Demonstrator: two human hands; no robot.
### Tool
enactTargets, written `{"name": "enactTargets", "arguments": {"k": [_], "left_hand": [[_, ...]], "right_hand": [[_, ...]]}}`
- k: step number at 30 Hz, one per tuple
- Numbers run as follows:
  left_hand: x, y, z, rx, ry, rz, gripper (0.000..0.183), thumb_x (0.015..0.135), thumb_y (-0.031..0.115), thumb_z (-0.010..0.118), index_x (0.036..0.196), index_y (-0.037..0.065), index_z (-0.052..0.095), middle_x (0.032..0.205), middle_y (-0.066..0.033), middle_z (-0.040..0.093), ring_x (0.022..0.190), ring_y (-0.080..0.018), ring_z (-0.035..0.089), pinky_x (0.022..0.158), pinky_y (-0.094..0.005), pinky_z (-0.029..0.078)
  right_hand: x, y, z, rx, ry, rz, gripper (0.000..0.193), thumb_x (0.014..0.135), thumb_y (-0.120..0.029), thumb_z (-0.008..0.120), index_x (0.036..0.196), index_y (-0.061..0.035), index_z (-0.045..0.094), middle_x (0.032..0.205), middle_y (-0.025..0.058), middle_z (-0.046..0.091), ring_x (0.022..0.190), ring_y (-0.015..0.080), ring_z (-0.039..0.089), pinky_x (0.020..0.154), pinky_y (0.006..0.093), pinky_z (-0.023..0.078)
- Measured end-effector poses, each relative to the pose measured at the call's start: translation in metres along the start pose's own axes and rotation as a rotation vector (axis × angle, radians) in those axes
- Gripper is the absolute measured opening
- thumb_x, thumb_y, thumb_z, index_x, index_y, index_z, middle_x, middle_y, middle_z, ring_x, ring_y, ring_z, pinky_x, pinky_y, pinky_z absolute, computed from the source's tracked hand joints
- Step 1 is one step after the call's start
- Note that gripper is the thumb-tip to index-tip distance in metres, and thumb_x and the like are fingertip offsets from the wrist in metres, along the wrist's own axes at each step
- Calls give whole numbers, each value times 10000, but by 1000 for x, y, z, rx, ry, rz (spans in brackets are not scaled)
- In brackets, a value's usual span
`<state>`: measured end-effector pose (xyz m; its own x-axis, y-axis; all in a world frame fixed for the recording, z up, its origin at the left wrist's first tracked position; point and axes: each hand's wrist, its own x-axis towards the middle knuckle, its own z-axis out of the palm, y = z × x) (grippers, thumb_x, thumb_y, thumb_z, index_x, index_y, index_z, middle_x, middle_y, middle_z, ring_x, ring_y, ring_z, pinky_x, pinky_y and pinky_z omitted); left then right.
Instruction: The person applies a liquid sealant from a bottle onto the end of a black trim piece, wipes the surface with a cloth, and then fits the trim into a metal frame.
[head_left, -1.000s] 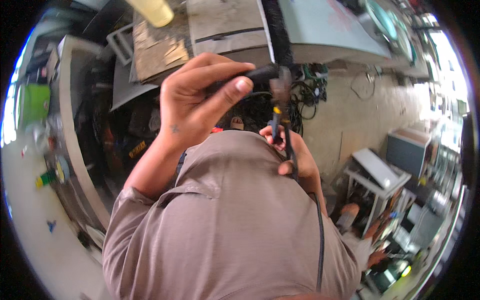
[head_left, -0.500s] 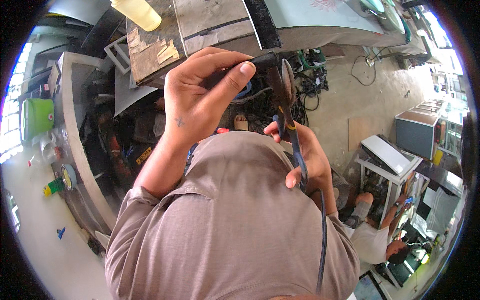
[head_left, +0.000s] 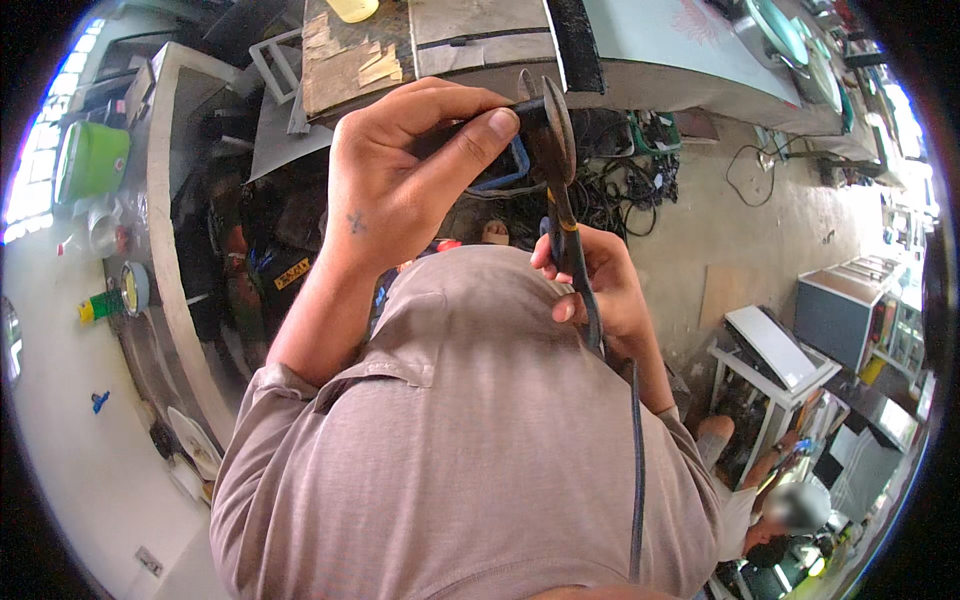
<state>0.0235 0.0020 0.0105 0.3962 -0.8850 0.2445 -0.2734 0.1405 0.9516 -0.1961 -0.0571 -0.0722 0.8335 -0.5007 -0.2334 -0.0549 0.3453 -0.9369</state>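
My left hand (head_left: pixel 395 185) is closed, pinching a short black strip (head_left: pixel 528 113) between thumb and fingertips. Its far end meets the blades of a pair of snips (head_left: pixel 560 140), dark metal with yellow marks near the pivot and dark blue handles. My right hand (head_left: pixel 603 280) is wrapped round those handles from below, its thumb and fingers bent. The blades point up and away from me, beside the left fingertips. Whether they bite into the strip cannot be made out.
Ahead stands a worn wooden bench (head_left: pixel 330 80) with a yellow container (head_left: pixel 353 8). Tangled black cables (head_left: pixel 640 185) lie on the floor below it. A white-framed stand (head_left: pixel 775 370) is at right, where another person (head_left: pixel 750 510) works. A green container (head_left: pixel 92 165) sits at far left.
The right thumb has drawn in toward the fingers on the handles. The snips' blades have come closer to the left fingertips, around the strip's end. The whole view has shifted slightly.
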Motion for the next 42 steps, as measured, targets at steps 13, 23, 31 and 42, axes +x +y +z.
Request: {"name": "enactTargets", "arguments": {"k": [13, 23, 31, 42], "left_hand": [[-19, 3, -14, -151, 12, -83, 177, 889, 113, 699, 970, -44, 715, 839, -31, 677, 788, -60, 588, 714, -209, 470], [-49, -44, -28, -253, 12, -308, 188, 923, 150, 657, 990, -25, 669, 792, 23, 587, 710, -43, 510, 634, -194, 393], [-80, -71, -32, -134, -65, -422, 186, 930, 107, 647, 979, -72, 664, 880, -22, 600, 751, -66, 534, 672, -216, 438], [-98, -72, -50, -139, 20, -505, 170, 927, 68, 619, 1006, -78, 653, 860, -56, 599, 811, -116, 600, 720, -244, 468]], "right_hand": [[-3, 11, 18, -40, 70, -95, 205, 713, -113, 823, 761, -16, 649, 734, -4, 614, 704, 74, 539, 617, 240, 435], [12, -48, -68, -266, 495, -765, 271, 962, -122, 530, 1177, 29, 596, 838, 9, 547, 703, 44, 498, 583, 208, 390], [76, -214, -127, -991, 1354, -1381, 281, 963, -242, 538, 1021, -11, 686, 707, 68, 655, 632, 180, 605, 583, 329, 469], [220, 31, -178, -1198, 669, -468, 199, 863, -205, 641, 873, -6, 652, 859, 205, 646, 813, 369, 644, 730, 445, 514]]}}
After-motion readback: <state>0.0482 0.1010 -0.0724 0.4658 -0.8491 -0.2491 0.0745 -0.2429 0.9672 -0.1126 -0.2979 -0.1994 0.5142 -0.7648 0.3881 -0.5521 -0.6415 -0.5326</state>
